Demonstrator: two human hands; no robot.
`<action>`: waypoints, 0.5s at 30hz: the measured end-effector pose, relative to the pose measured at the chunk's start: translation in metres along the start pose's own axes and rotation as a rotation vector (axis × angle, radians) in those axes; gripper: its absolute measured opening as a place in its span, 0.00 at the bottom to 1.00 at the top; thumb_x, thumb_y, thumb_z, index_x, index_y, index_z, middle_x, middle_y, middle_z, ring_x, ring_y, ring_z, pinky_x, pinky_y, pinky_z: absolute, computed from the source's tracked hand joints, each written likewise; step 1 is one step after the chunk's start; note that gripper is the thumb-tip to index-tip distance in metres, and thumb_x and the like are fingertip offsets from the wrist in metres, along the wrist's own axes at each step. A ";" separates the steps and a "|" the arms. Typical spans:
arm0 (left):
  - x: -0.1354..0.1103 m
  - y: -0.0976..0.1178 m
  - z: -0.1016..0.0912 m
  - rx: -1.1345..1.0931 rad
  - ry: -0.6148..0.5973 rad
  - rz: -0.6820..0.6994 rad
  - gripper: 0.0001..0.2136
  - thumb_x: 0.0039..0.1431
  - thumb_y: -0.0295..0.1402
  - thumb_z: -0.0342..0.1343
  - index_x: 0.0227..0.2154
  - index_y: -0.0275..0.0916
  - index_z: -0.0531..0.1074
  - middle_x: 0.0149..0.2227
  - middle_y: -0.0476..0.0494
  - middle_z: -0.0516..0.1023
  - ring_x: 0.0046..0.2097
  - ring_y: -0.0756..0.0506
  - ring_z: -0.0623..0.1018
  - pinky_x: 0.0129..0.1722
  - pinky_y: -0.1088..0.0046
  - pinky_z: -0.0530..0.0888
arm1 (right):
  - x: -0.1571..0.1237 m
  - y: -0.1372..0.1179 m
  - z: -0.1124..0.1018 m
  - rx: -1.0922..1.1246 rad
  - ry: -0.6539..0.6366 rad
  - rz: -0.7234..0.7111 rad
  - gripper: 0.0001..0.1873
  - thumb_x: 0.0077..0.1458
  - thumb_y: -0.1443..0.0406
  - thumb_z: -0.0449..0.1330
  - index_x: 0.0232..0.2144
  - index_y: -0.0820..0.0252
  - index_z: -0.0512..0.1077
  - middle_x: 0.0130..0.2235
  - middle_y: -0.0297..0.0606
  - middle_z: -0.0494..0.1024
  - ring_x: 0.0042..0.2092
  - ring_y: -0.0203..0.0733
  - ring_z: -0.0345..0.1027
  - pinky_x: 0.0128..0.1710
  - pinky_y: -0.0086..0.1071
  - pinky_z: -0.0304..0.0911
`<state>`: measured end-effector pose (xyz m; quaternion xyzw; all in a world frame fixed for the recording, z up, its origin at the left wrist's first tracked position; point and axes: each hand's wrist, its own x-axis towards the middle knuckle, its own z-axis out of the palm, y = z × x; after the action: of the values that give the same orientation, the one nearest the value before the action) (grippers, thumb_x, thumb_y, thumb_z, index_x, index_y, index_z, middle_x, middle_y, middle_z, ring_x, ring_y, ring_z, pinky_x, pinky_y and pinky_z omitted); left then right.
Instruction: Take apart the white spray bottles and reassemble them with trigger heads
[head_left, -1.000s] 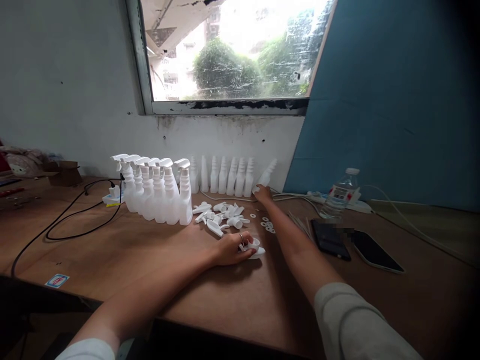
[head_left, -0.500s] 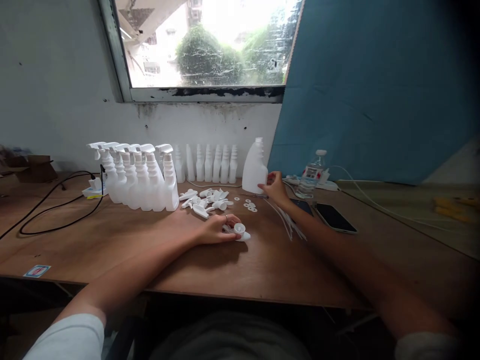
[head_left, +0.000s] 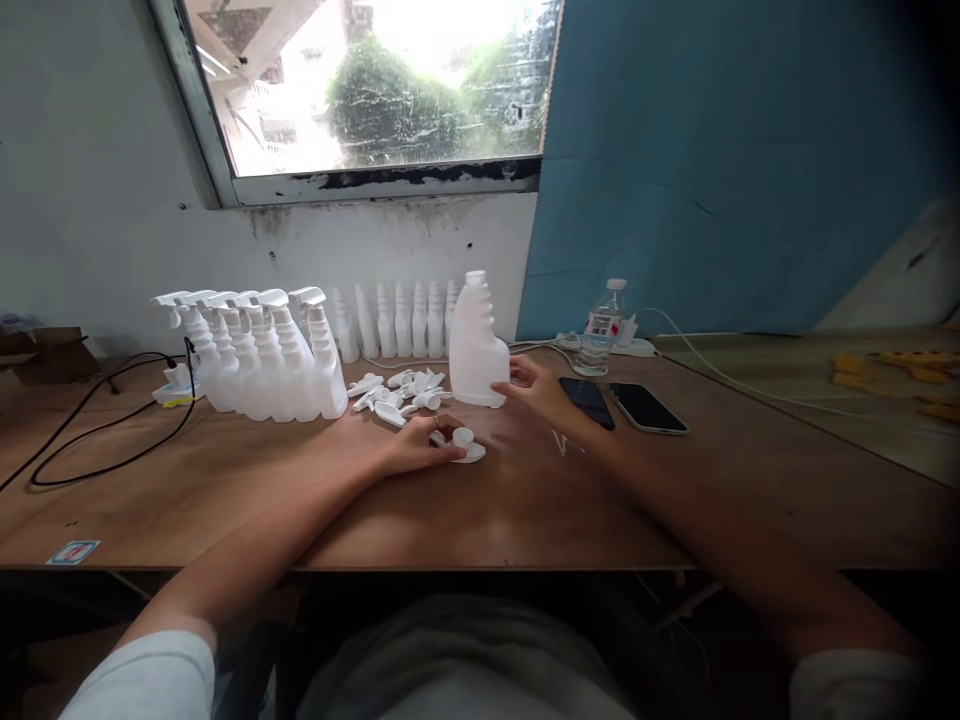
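Note:
My left hand (head_left: 424,445), a ring on one finger, has its fingers closed around a white trigger spray head (head_left: 469,453) low over the tabletop. The round collar of the head faces up. My right hand (head_left: 534,388) grips the lower right side of an upright white plastic bottle (head_left: 478,350), thumb in front and the other fingers partly hidden. No sprayer sits on this bottle's neck. Behind my left hand lies a pile of loose white spray heads (head_left: 401,388). Thin white tubes (head_left: 560,443) lie partly covered by my right forearm.
Several bottles with sprayers fitted (head_left: 259,360) stand at left, and bare bottles (head_left: 401,325) line the wall. Two phones (head_left: 646,408) lie at right, near a clear water bottle (head_left: 600,335) and a power strip (head_left: 637,347). Black cables (head_left: 112,475) loop on the left.
My right hand has drawn the bottle nearer to me, and it now hides the small white rings. My left hand still holds the spray head. The view has shifted a little to the right.

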<state>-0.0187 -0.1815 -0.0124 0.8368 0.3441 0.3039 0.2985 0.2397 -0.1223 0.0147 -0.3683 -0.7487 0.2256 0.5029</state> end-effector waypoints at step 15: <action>0.000 -0.003 0.001 -0.022 -0.051 -0.021 0.23 0.54 0.47 0.60 0.48 0.38 0.71 0.41 0.45 0.76 0.41 0.46 0.75 0.41 0.72 0.71 | -0.005 0.018 0.011 -0.034 -0.304 0.196 0.25 0.42 0.61 0.68 0.45 0.62 0.72 0.43 0.40 0.79 0.41 0.42 0.74 0.41 0.34 0.70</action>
<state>-0.0193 -0.1801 -0.0147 0.8373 0.3415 0.2831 0.3196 0.2364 -0.1142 -0.0053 -0.4096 -0.7804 0.3139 0.3531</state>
